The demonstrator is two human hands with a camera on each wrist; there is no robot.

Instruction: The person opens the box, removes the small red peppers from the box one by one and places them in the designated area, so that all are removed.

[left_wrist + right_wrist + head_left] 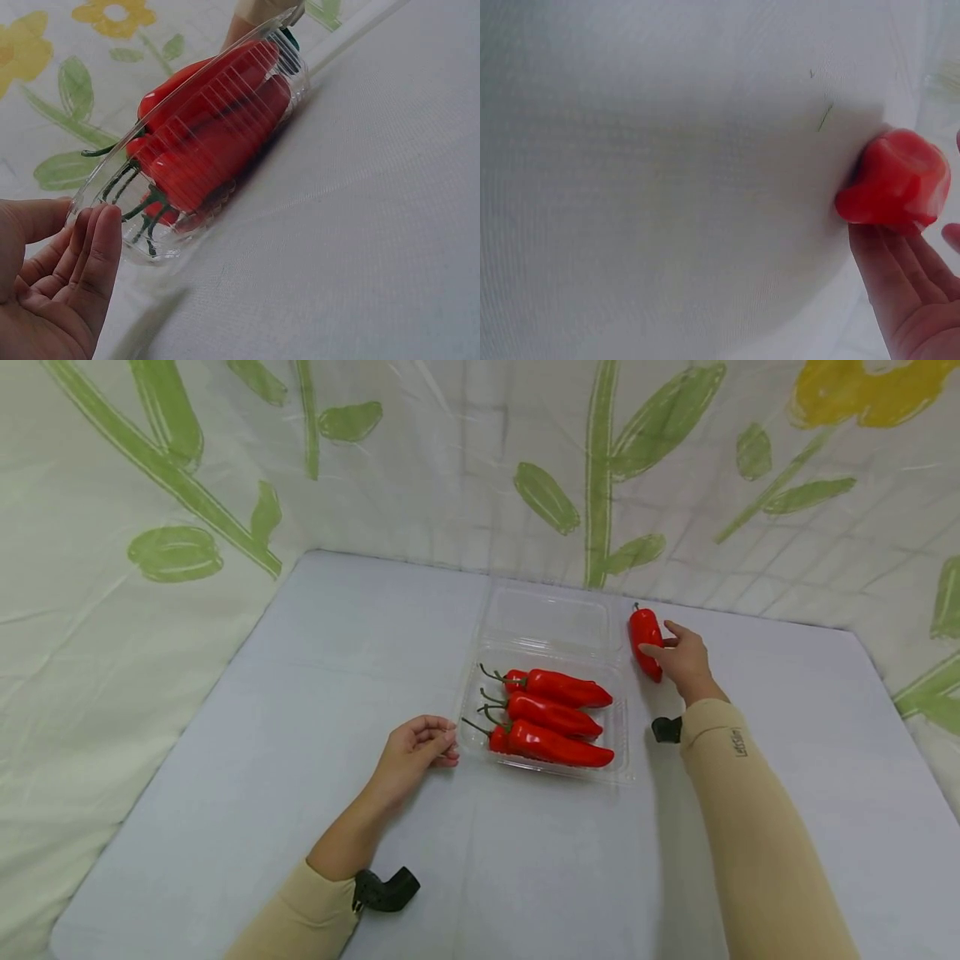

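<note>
A clear plastic clamshell box (624, 768) holds several long red peppers (558, 714), their green stems toward the left. Its hinged lid (551, 614) lies folded back behind it. My left hand (420, 745) pinches the box's left rim between thumb and fingertips; in the left wrist view, the peppers (217, 142) show through the clear wall. A single red pepper (645, 639) lies to the right of the lid. My right hand (686, 658) is at this pepper's right side, fingers against it and loosely spread in the right wrist view.
A pale cloth covers the table (337, 652). Behind it hangs a whitish curtain (450, 485) printed with green leaves and yellow flowers. Dark wrist mounts (386, 891) stick out from both beige sleeves (757, 827).
</note>
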